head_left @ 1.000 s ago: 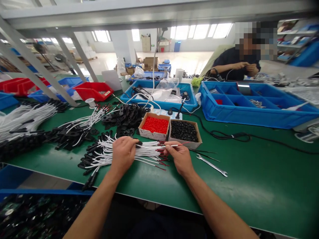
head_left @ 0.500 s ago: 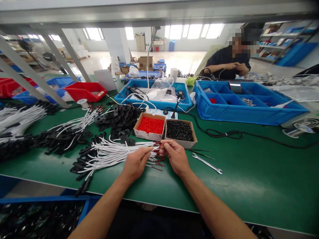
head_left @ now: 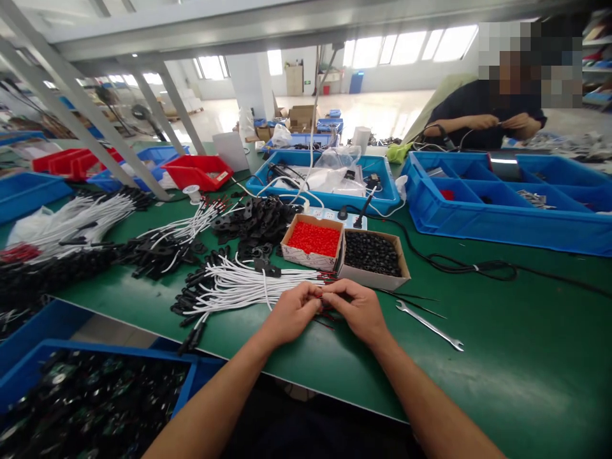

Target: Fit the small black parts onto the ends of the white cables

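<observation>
My left hand is closed in a pinch at the wire end of a white cable, most of which its fingers hide. Fingertip to fingertip with it, my right hand is also closed, pinching at the thin red wire end. Both hands are above the right end of a bundle of white cables, whose stripped ends show red and black wires. Black connectors cap the bundle's left end. Just behind the hands stand a carton of small red caps and a carton of small black caps.
An open-end wrench and thin black wires lie to the right. Black flat parts are heaped behind the bundle. A power strip, a blue tray and a divided blue bin stand farther back. A co-worker sits opposite.
My hands have come together, and the right fingertips now meet the left ones over the wire end. The camera view has turned, so the bench appears shifted rightward.
</observation>
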### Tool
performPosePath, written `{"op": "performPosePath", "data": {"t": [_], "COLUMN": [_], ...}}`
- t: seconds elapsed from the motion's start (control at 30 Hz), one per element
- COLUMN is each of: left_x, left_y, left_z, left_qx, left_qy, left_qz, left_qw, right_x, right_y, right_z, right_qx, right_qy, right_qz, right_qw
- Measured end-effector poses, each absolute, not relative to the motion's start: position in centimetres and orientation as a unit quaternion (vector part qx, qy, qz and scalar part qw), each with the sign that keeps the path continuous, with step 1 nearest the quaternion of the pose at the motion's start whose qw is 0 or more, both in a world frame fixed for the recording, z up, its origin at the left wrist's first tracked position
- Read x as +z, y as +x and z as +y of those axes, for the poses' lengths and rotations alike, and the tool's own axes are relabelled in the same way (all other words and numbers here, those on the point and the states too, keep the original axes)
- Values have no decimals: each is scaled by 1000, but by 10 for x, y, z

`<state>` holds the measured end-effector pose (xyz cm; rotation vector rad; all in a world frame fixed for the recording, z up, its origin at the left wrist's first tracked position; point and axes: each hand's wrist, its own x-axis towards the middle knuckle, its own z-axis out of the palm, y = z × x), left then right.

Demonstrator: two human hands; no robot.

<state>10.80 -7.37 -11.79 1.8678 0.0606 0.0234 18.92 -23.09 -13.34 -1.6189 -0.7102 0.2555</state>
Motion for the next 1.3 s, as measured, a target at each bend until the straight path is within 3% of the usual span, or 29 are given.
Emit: {"op": "performPosePath", "data": {"t": [0.2, 0.4, 0.57, 0.93, 1.07, 1.17, 1.23, 1.3], "left_x": [-130, -136, -138, -137, -137, -137, -138, -137], "left_y": [108, 111, 111, 105, 106, 108, 107, 107], "left_z": [-61, -58, -54, -43, -43, -45, -47, -48], "left_qx": [-37, -68, -58, -37, 25, 30, 32, 28], "left_qy": [727, 682, 712, 759, 771, 764, 761, 763], "left_qz": [50, 82, 65, 1, 48, 66, 70, 71], "left_qw": [683, 724, 697, 650, 635, 641, 644, 642], "right_x": [-135, -128, -122, -96, -78, -71, -71, -73], "right_y": [192, 200, 202, 203, 235, 269, 287, 297], "right_z": [-231, -238, -244, -254, -265, -261, -254, -245], "right_qx": [186, 67, 70, 134, -30, -114, -102, -79], "right_qy": [-690, -725, -715, -718, -768, -856, -898, -910], "right_qz": [-282, -461, -538, -468, -345, -359, -379, -393], "right_qw": [640, 508, 441, 497, 539, 353, 200, 106]}}
